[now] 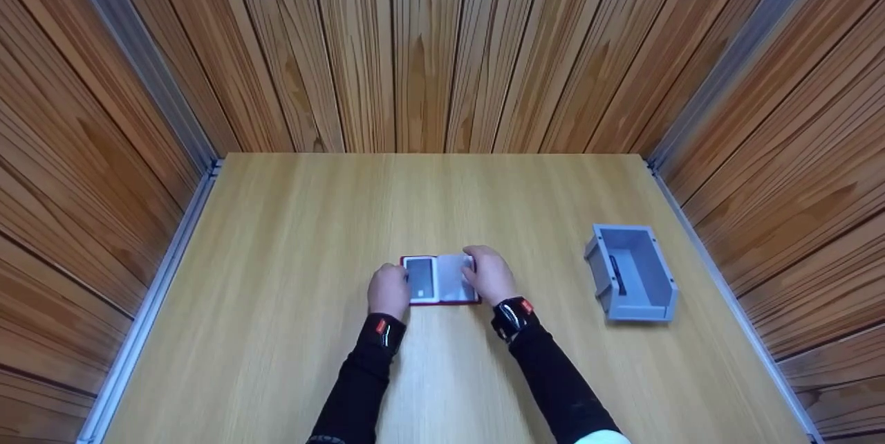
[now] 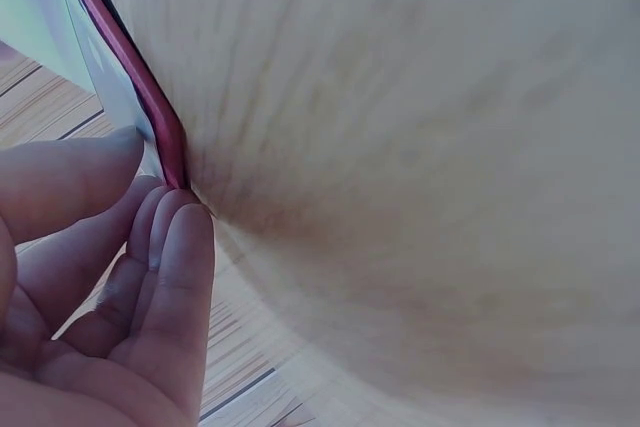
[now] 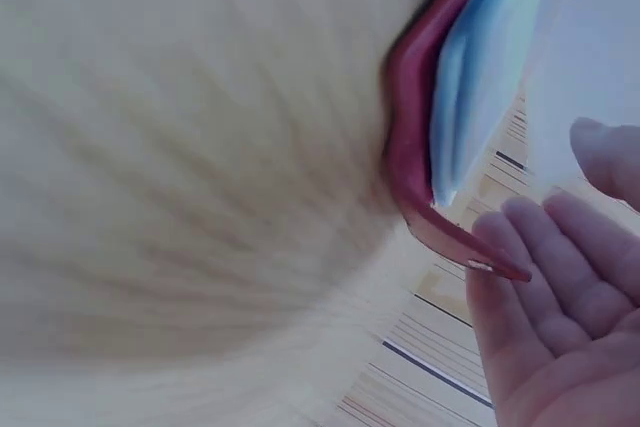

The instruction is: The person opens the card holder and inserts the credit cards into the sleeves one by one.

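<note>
A small red-covered booklet with glossy plastic-looking pages lies spread open at the front middle of the table. Its left page shows a dark grey panel in a white border; a pale, shiny sheet covers the right. My left hand pinches the left edge, thumb on the page and fingertips against the red cover. On the other side, my right hand holds the right edge. There the thumb lies against a pale sheet, and the fingers reach beneath the cover's red corner.
A grey plastic bin stands on the table to the right, with a dark, slim, pen-like item inside. Wood-plank walls rise at the back and both sides, with metal rails along the side edges of the table.
</note>
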Motion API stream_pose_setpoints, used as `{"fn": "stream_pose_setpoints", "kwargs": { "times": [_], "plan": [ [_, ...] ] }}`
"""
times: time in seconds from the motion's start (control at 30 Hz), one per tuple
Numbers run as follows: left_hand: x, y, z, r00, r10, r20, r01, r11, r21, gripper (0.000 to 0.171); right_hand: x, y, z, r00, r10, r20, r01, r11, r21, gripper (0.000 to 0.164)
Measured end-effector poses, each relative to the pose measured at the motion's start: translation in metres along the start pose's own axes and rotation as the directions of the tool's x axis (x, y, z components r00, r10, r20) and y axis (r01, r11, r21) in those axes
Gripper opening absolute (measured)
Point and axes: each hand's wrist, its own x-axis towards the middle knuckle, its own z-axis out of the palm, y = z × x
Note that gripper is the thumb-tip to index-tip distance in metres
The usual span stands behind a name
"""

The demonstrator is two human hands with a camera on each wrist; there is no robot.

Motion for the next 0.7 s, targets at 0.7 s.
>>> {"fn": "stream_pose_setpoints", "kwargs": {
  "times": [0.7],
  "plan": [
    [0.000,0.001,-0.001,1.000,-0.011,0.016,0.011,1.000,0.002,0.010,0.003,-0.017,0.017,1.000,-0.009,-0.008,0.009,1.000,0.010,0.029]
  ]
}}
